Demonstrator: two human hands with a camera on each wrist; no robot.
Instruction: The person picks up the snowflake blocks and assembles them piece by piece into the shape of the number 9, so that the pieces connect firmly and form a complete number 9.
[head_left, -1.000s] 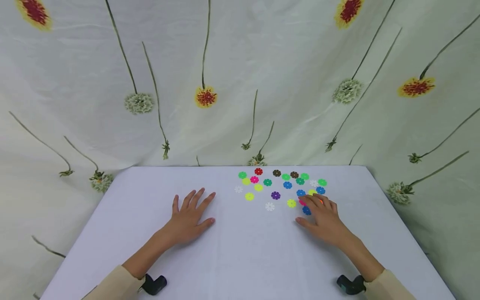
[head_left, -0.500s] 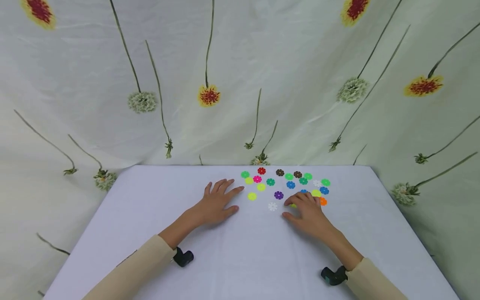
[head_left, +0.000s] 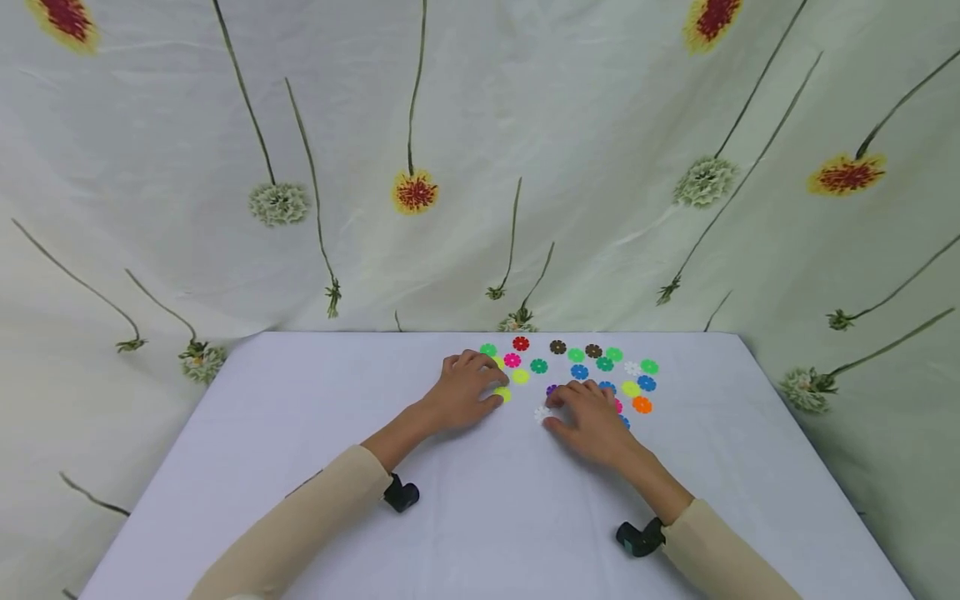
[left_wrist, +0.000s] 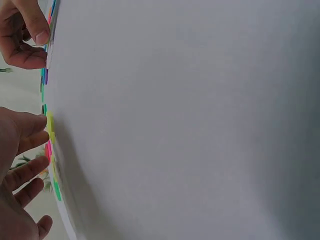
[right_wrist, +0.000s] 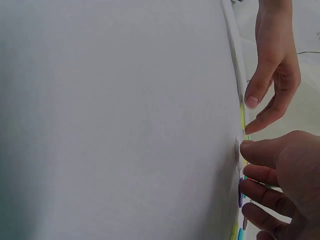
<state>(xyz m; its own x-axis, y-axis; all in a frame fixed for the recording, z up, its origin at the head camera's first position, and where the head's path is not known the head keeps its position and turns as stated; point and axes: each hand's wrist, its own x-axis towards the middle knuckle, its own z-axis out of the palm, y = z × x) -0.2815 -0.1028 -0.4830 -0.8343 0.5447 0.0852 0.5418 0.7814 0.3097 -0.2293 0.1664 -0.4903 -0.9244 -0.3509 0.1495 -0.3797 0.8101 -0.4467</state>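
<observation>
Flat, notched plastic discs in several colours lie scattered on a white-covered table. My left hand (head_left: 463, 393) hovers with fingers spread at the left side of the discs, its fingertips by a yellow disc (head_left: 504, 395). My right hand (head_left: 591, 423) arches over the front discs, thumb and index finger apart at the edge of a white disc (head_left: 541, 414). Behind its index finger a purple disc (head_left: 551, 390) is partly covered, and further discs show past its knuckles. In the right wrist view the thumb (right_wrist: 255, 149) overlaps the white disc's edge.
More discs lie toward the back, among them a red disc (head_left: 521, 343), a brown disc (head_left: 557, 347) and an orange disc (head_left: 642, 405). A flower-patterned cloth (head_left: 600, 167) hangs behind the table (head_left: 480, 533). Black wrist cameras stick out under both sleeves.
My left hand has moved right and forward to the discs. My right hand has shifted left, from the blue and pink discs to the white one.
</observation>
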